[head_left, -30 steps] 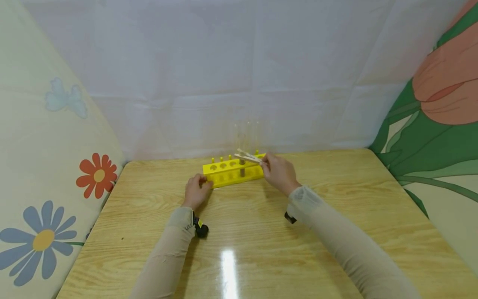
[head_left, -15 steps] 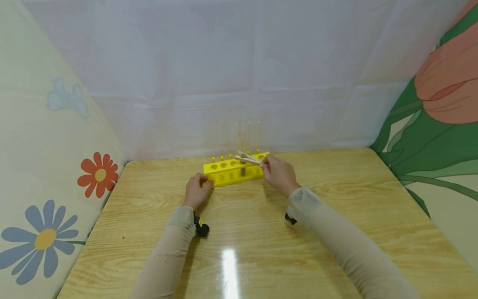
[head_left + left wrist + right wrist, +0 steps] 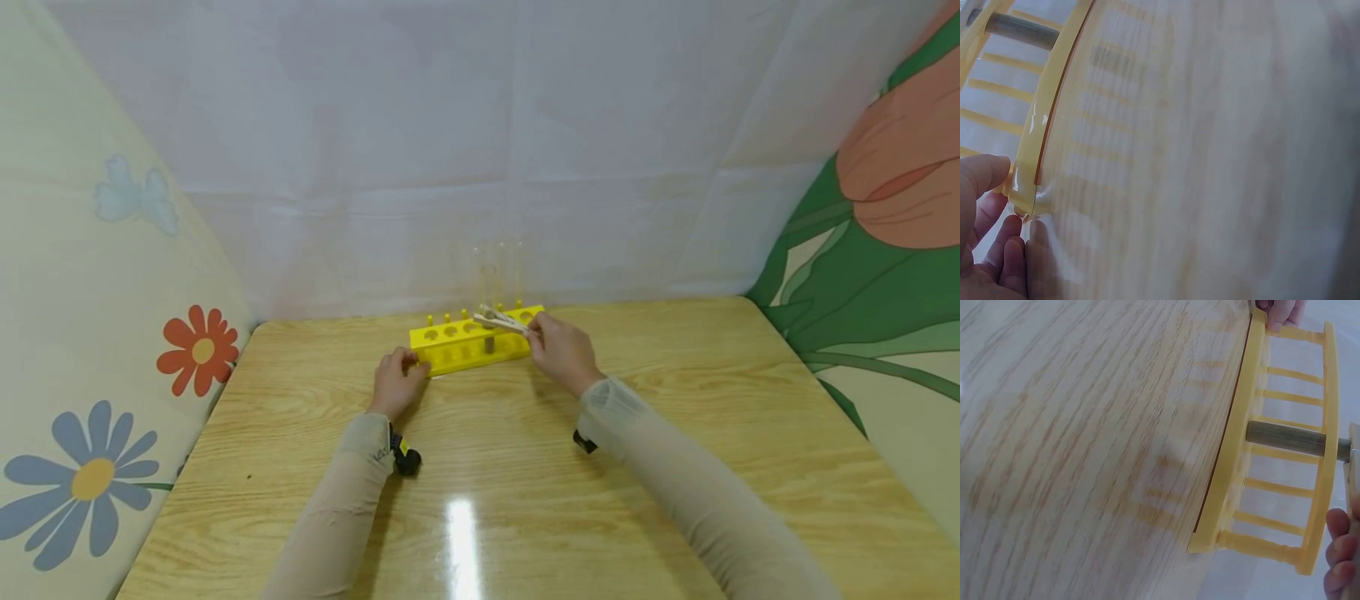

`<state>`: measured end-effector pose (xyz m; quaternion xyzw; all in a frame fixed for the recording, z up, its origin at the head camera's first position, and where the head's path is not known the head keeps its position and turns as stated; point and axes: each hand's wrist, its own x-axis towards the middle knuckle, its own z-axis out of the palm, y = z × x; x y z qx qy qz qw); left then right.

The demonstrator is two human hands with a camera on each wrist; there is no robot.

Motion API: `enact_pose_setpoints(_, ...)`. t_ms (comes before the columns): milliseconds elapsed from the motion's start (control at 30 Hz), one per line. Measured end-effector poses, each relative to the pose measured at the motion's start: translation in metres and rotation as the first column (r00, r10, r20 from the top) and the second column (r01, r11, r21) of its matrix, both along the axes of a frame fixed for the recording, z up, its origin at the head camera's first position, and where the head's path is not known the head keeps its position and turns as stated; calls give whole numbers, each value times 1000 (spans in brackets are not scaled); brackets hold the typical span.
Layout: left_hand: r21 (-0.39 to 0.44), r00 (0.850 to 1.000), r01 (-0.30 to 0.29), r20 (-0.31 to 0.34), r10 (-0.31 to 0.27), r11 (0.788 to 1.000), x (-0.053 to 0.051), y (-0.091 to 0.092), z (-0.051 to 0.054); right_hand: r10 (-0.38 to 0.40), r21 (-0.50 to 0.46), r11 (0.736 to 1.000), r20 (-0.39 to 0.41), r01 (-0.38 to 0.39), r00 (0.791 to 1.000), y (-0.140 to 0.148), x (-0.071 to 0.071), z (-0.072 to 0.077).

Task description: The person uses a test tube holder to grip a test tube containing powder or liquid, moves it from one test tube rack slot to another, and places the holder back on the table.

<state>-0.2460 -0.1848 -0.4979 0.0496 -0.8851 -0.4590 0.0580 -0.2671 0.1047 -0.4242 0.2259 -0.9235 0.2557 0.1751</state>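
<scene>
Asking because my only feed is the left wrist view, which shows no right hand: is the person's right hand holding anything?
Observer: Yes, the right hand holds a pale wooden clamp.
Operator: Where is that clamp relative to the dark tube near the top corner of my view?
Observer: Its front end is at the part of the tube just above the top bar of the yellow rack; whether it grips the tube, I can't tell.
Operator: And where on the table does the rack stand?
Observer: Near the far edge, in front of a pale hanging cloth.
</scene>
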Motion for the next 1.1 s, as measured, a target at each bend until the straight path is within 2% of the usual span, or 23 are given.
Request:
enact_pose_setpoints(533,13,1000,-5,8,5,1000,-1,2,-1,-8,2,1000,26,8,1000,3,0,-1)
enact_pose_setpoints(1100,2,1000,-10,1,10,1000,0,2,1,10,-13,1000,13,-10,1000,3,0,11)
